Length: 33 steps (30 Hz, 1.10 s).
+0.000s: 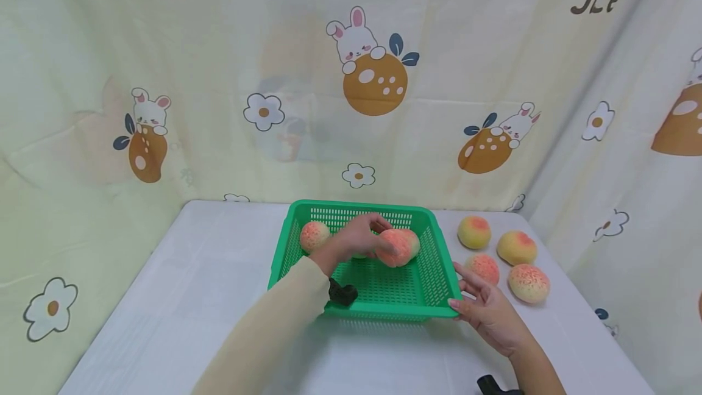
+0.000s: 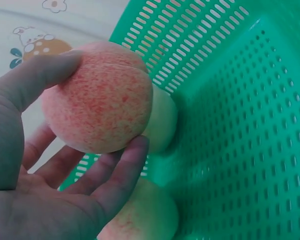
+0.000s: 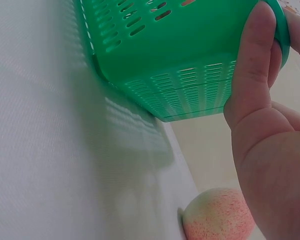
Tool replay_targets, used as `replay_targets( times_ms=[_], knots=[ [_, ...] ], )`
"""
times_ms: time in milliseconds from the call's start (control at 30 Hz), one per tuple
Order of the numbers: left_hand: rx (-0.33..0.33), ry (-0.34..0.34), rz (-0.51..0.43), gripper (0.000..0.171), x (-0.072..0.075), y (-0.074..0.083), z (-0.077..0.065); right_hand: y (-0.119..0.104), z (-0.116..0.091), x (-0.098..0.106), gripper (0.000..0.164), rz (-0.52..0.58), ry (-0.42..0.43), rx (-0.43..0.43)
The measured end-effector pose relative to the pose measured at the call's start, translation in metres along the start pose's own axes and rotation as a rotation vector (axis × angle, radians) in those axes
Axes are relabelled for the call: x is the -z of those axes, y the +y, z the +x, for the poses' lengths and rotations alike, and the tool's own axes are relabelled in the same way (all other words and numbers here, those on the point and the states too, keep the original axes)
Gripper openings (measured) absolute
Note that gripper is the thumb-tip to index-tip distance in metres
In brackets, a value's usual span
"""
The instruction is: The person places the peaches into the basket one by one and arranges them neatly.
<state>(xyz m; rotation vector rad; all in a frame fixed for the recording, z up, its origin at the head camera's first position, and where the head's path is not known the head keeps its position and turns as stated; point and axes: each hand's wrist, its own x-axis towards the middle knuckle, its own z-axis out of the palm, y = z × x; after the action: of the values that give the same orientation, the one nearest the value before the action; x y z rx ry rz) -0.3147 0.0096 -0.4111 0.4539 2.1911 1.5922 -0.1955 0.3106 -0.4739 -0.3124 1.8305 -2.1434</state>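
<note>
A pink peach (image 1: 393, 249) is gripped by my left hand (image 1: 356, 238), above the floor of the green basket (image 1: 395, 311). In the left wrist view the thumb lies on top of this peach (image 2: 100, 105) and the fingers curl under it. Behind it in the basket is a paler peach (image 1: 414, 242), partly hidden. Another peach (image 1: 314, 236) sits at the basket's back left. My right hand (image 1: 490, 313) pinches the basket's right rim near the front corner; the right wrist view shows the thumb (image 3: 257, 55) against the rim's outside.
To the right of the basket, several peaches lie on the white table (image 1: 208, 297): two yellowish ones (image 1: 474, 232) farther back and two pinker ones (image 1: 529, 283) nearer. A printed curtain (image 1: 307, 157) hangs behind the table and along its sides.
</note>
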Motion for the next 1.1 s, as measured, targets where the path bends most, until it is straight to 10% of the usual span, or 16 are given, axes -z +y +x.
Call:
replay_targets(
  times_ms=[1100],
  knots=[
    [0.229, -0.044, -0.113, 0.045, -0.035, -0.005, 0.013, 0.001, 0.001, 0.001, 0.079, 0.01, -0.027, 0.013]
  ],
)
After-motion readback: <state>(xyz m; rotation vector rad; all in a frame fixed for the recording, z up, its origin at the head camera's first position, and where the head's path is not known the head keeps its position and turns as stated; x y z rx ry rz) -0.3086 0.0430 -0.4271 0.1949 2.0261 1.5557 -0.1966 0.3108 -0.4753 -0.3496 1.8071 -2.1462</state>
